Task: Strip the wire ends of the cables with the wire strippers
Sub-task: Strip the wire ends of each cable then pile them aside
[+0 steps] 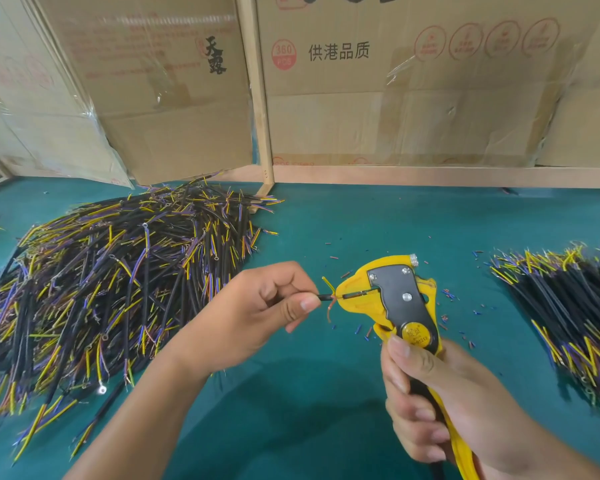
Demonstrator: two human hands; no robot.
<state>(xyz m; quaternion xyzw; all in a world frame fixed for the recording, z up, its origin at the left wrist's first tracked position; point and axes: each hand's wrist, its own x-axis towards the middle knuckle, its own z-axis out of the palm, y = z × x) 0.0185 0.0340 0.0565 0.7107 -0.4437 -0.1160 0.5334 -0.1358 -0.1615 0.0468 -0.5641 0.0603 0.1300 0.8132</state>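
My left hand pinches a short black cable between thumb and forefinger, most of it hidden in the fist. Thin inner wires fan out from its tip: a yellow one points up, a brown one hangs down, and one lies in the jaws of the yellow and black wire strippers. My right hand grips the strippers' handles from below, head pointing left toward the cable.
A large heap of black cables with yellow, blue and brown ends lies on the green table at the left. A smaller pile lies at the right edge. Bits of stripped insulation are scattered around the tool. Cardboard boxes stand behind.
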